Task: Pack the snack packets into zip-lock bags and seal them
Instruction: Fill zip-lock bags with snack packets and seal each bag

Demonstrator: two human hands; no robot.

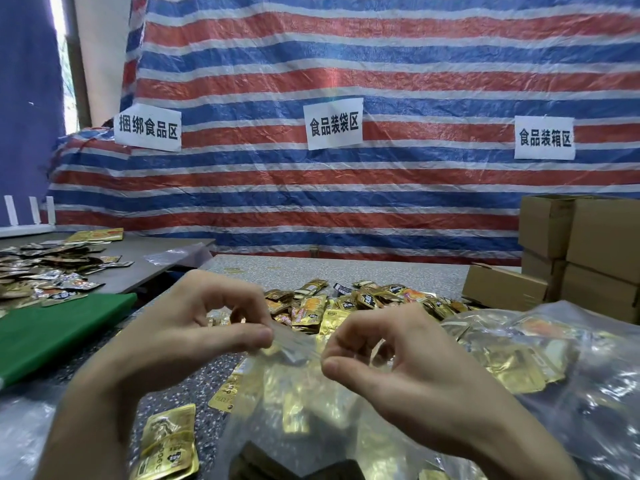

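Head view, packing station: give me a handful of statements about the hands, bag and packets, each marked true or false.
1. Both hands pinch the top edge of a clear zip-lock bag. True: the left hand and right hand each grip it between thumb and fingers.
2. The held bag is empty. False: gold packets show through it.
3. A pile of loose snack packets lies on the table beyond the hands. True.
4. The cardboard boxes stand at the left. False: they are stacked at the right.
5. A green board lies left of the left hand. True.
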